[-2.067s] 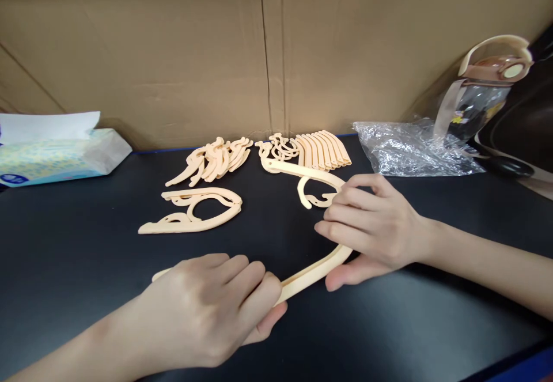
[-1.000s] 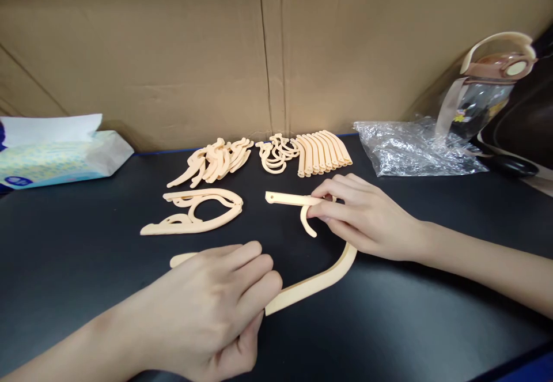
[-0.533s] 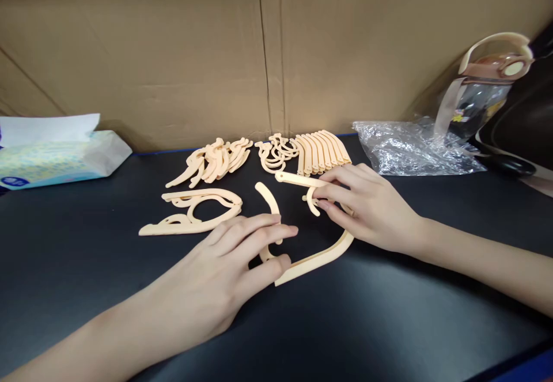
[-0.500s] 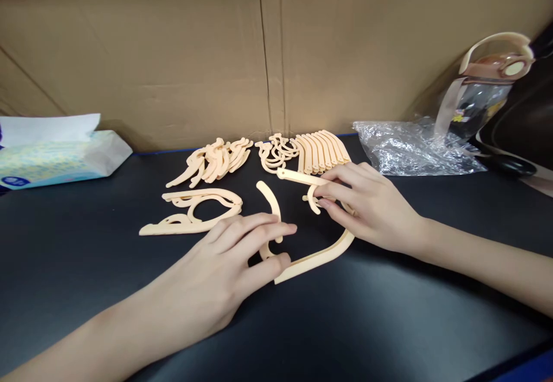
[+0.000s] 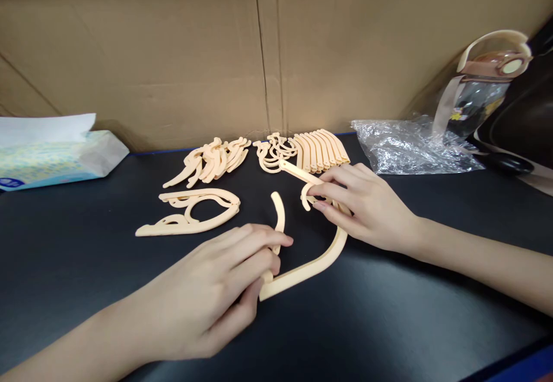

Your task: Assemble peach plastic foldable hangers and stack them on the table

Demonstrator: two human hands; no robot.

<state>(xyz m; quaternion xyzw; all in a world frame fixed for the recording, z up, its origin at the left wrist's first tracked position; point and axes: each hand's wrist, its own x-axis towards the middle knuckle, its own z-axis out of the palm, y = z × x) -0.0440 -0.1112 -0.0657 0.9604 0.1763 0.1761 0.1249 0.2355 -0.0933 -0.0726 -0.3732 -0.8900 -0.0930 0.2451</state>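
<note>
- Head view, centre: curved beige frame (image 5: 309, 271), its upper-right bend clamped in the right hand's (image 5: 367, 206) fingers.
- Lower centre: left hand (image 5: 216, 287), fingers clamped on a small curved piece (image 5: 280, 212) beside the frame's lower end.
- Left of centre: assembled beige piece (image 5: 207, 224) on the counter (image 5: 389, 318).

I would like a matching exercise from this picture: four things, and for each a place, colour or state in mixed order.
1. right hand
2. bag
3. bottle lid
4. tissues

A. at the picture's left edge
B. brown
C. gripping curved bars
D. transparent, crumpled

Pairs: 1-C, 2-D, 3-B, 4-A
</note>
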